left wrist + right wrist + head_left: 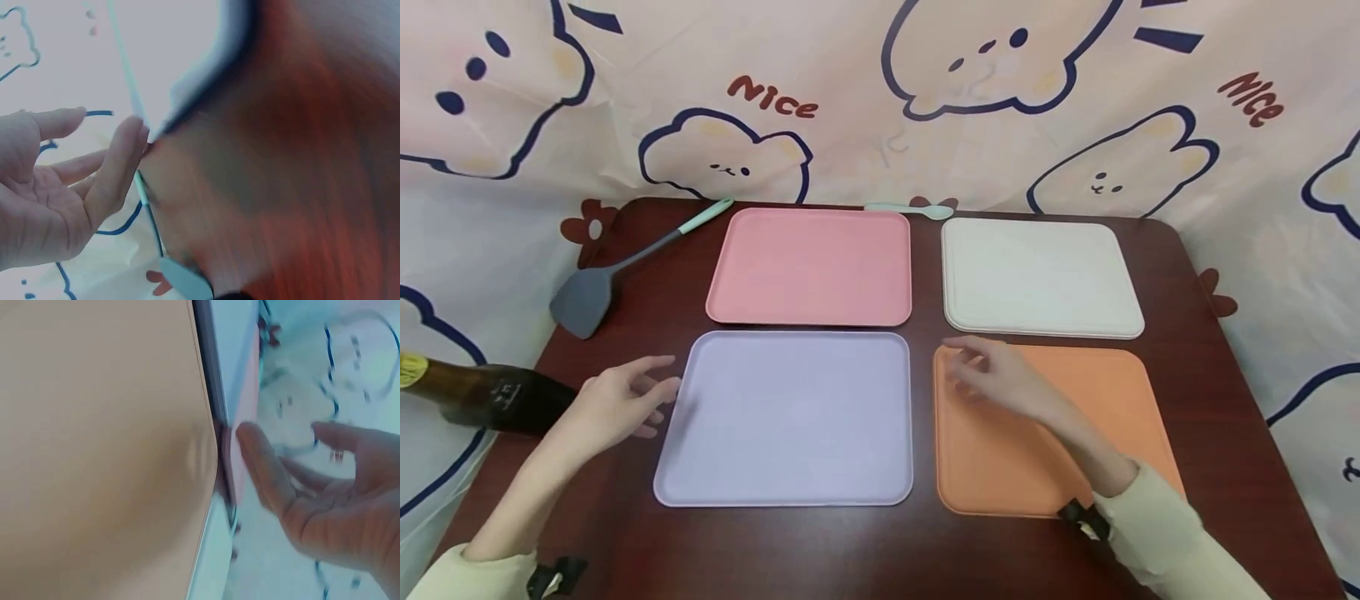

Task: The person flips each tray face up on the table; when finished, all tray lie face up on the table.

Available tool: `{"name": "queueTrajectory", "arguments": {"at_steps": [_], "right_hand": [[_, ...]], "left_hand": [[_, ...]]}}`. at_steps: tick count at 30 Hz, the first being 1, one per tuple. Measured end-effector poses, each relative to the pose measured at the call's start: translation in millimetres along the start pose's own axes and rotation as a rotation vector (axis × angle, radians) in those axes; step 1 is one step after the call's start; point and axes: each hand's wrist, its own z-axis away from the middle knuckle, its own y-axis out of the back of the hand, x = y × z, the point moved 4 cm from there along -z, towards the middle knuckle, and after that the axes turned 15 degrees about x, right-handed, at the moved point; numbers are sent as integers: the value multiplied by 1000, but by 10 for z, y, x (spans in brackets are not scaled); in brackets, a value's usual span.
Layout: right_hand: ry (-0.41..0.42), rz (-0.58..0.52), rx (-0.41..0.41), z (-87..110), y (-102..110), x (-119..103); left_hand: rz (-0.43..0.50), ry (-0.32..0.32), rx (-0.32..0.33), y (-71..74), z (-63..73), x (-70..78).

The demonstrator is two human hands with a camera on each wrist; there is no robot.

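My left hand (617,402) hovers at the left edge of the lavender tray (790,417), its fingers loosely bent and holding nothing. In the left wrist view, the palm of this hand (69,194) shows bare, with thumb and fingers apart. Over the upper left corner of the orange tray (1090,379) is my right hand (996,375), also with nothing in it. The right wrist view shows that hand (325,500) with fingers relaxed above the orange tray's edge. A dark glass bottle (497,398) lies on its side by my left hand.
Behind the front trays lie a pink tray (812,267) and a white tray (1041,279). A grey spatula (583,296) with a mint handle rests at the back left. A mint spoon (917,210) lies at the table's far edge, before a patterned cloth (850,50).
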Motion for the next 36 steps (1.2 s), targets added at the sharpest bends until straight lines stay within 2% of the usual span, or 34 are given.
{"name": "queueTrajectory", "arguments": {"at_steps": [2, 4, 7, 16, 19, 22, 28, 33, 36], "right_hand": [[-47, -133, -17, -2, 169, 74], [-81, -218, -18, 1, 339, 141], [-114, -258, 2, 14, 596, 229], [-164, -147, 61, 42, 1206, 389], [-196, -89, 91, 22, 1399, 488], [-223, -25, 134, -8, 1608, 591], [-248, 56, 213, -111, 1964, 756], [-262, 27, 246, -154, 2152, 763], [-274, 24, 248, -181, 2259, 782]], "left_hand": [[59, 0, -8, 1, -31, 74], [105, -2, -9, -24, -74, 161], [144, -20, -10, -112, -152, 327], [282, -117, -43, -470, -425, 893], [335, -129, -57, -598, -541, 1083], [411, -103, -89, -757, -683, 1257], [580, 40, -145, -1103, -931, 1587], [659, 88, -190, -1332, -1048, 1863], [650, 85, -186, -1456, -1113, 2014]]}}
